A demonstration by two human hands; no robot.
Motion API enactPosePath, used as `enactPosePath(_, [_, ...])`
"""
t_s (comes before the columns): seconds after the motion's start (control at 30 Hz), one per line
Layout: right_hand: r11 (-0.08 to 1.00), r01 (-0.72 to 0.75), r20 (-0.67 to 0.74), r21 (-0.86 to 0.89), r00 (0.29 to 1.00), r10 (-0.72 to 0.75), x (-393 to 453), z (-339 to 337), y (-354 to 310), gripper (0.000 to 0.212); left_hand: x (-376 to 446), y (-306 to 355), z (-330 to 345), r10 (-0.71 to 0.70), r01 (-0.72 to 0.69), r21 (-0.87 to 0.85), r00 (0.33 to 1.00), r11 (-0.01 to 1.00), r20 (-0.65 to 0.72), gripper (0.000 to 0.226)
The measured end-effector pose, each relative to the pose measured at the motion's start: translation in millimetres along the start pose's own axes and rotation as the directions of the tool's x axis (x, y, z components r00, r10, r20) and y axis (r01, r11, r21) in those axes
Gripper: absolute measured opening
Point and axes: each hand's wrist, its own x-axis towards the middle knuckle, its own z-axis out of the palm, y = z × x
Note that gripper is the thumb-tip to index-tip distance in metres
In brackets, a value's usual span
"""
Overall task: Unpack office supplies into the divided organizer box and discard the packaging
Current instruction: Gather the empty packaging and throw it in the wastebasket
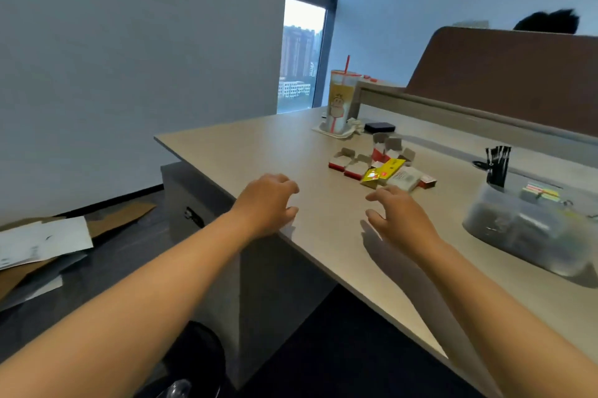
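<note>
My left hand (pixel 267 203) hovers over the desk's near-left edge, fingers loosely curled and holding nothing. My right hand (pixel 399 216) is a little to its right above the desk, fingers relaxed and empty. Just beyond the hands lies a cluster of packaging: several opened red-and-white small boxes (pixel 354 164), a yellow packet (pixel 382 172) and a white box (pixel 406 179). The clear divided organizer box (pixel 524 229) stands at the right, filled with supplies, with black pens (pixel 496 164) sticking up from its far corner.
A drink cup with a red straw (pixel 339 103) and a black case (pixel 379 127) sit at the back of the beige desk (pixel 246 145). A brown partition (pixel 504 73) borders the far side. Flattened cardboard and paper (pixel 45 242) lie on the floor to the left.
</note>
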Motion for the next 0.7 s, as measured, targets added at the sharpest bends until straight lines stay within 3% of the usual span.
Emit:
enactPosePath(0.43, [0.990,-0.134,-0.110,0.035,0.984,0.137,68.6,9.2,89.1,0.043,134.9,39.1,57.9,0.028,-0.026,-0.162,1.000,0.986,0.010,0.050])
enactPosePath(0.7, [0.999,0.015,-0.052,-0.037,0.998,-0.016,124.4,28.0,73.9,0.044,186.2,8.4,73.8,0.013,0.001,-0.117,0.993,0.993,0.114,0.054])
